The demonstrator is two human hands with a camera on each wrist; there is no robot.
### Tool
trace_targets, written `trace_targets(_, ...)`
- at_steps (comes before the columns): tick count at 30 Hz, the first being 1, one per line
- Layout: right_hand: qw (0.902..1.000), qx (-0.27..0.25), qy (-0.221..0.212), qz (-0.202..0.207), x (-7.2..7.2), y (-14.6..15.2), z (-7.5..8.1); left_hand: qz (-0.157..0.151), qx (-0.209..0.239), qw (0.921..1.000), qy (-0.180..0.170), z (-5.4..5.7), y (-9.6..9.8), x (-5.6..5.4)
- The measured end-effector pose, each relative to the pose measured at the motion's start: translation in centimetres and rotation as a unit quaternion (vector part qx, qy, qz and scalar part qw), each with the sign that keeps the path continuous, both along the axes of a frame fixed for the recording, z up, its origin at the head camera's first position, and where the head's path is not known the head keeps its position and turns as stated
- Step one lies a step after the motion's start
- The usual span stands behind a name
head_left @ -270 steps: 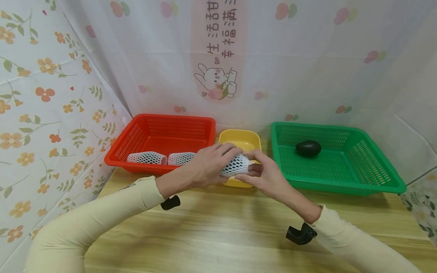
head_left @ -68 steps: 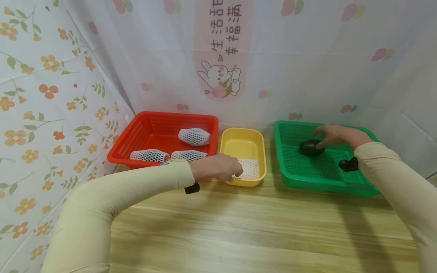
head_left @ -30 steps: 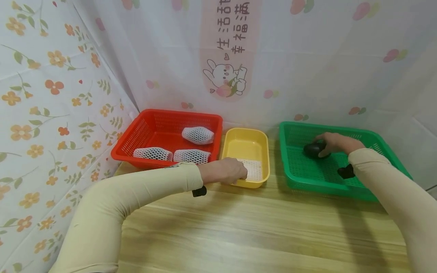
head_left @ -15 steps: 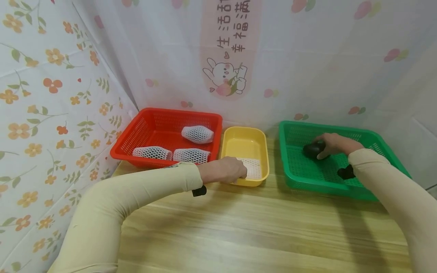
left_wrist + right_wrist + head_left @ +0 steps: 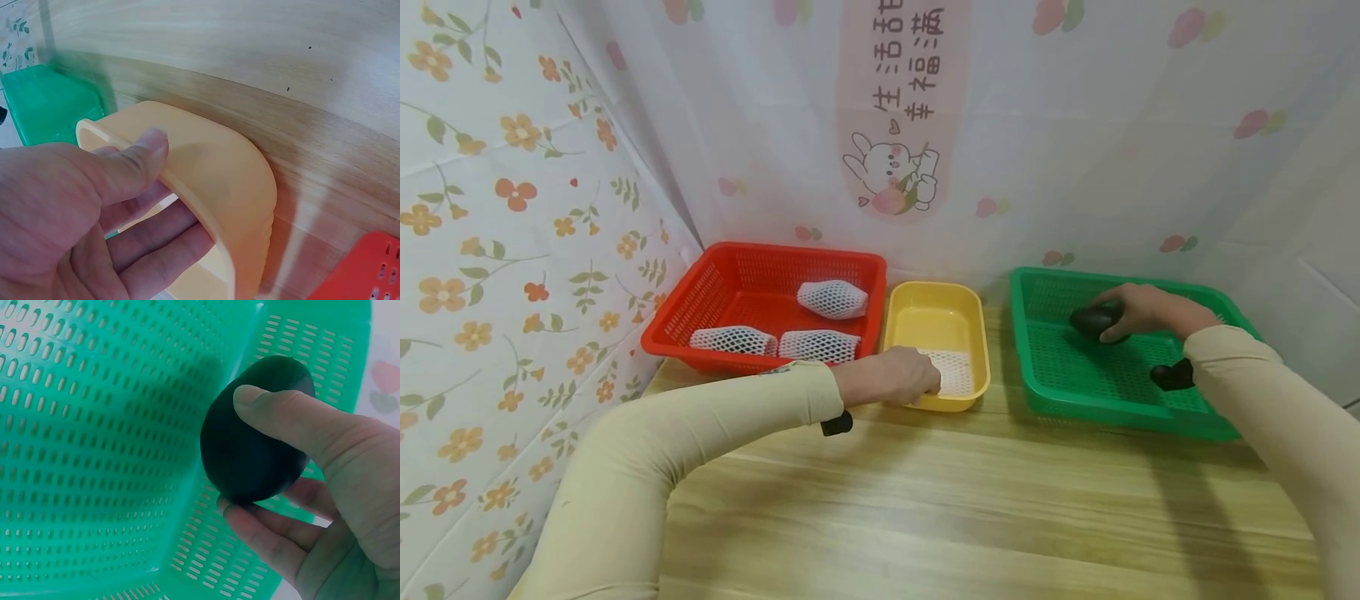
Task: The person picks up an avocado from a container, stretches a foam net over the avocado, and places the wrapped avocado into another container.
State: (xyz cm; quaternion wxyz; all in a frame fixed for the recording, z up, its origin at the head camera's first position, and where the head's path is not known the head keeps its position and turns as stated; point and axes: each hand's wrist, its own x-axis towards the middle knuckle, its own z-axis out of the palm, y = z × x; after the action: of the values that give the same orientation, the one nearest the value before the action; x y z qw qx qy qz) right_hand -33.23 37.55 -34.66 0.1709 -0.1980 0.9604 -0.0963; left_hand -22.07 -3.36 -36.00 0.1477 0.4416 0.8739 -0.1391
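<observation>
In the right wrist view, my right hand (image 5: 369, 481) grips a dark avocado (image 5: 256, 450) with thumb on one side and fingers on the other. The avocado is inside the green basket (image 5: 1097, 425); whether it touches the floor, I cannot tell. My left hand (image 5: 895, 375) is at the front of the yellow box (image 5: 936, 287). The left wrist view shows its thumb against the box's outer wall and its fingers inside, straddling the rim. A flat white foam net (image 5: 953, 372) lies in the box beside that hand.
A red basket (image 5: 760, 248) on the left holds foam-netted pieces: one at the back (image 5: 832, 299) and two along the front, the left piece (image 5: 733, 340) and the right piece (image 5: 818, 346). Wooden table (image 5: 925, 517) stretches in front. Printed cloth (image 5: 1037, 125) hangs behind.
A netted piece held in both hands earlier now lies in the red basket. My right hand has closed round the avocado and tilted it slightly. The left hand stays at the yellow box.
</observation>
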Motion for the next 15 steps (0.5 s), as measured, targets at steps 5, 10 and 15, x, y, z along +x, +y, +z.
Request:
trace_targets(5, 1.0000, 0.004, 0.005, -0.005, 0.4, 0.2, 0.6, 0.006, 0.004, 1.0000, -0.003, -0.1, 0.0, 0.0)
trace_targets(10, 0.9999, 0.003, 0.015, 0.006, 0.9, 0.1, 1.2, 0.008, 0.000, 1.0000, -0.003, -0.2, 0.1, -0.1)
trace_targets(15, 0.9993, 0.005, 0.031, 0.022, 1.2, -0.2, 2.1, 0.010, 0.002, 0.9999, -0.004, -0.2, 0.1, -0.1)
